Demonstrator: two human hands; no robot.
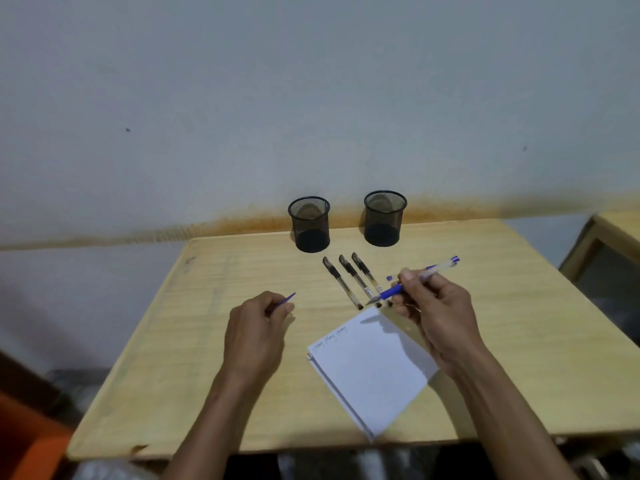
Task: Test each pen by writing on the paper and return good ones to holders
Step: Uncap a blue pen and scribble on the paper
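Note:
My right hand (433,306) grips an uncapped blue pen (393,290), its tip hovering just above the far corner of the white paper pad (374,372). The pad lies tilted on the table and carries a few scribbles near its far-left edge. My left hand (256,330) holds the blue pen cap (288,299), whose clip sticks out past my fingers. Three black capped pens (343,282) lie side by side beyond the pad. A second blue pen (391,277) is mostly hidden behind my right hand. Two black mesh holders (309,223) (384,218) stand at the back and look empty.
The wooden table (207,341) stands against a pale wall. Another wooden piece of furniture (602,244) is at the right. An orange object (24,441) sits low at the left, below the table edge.

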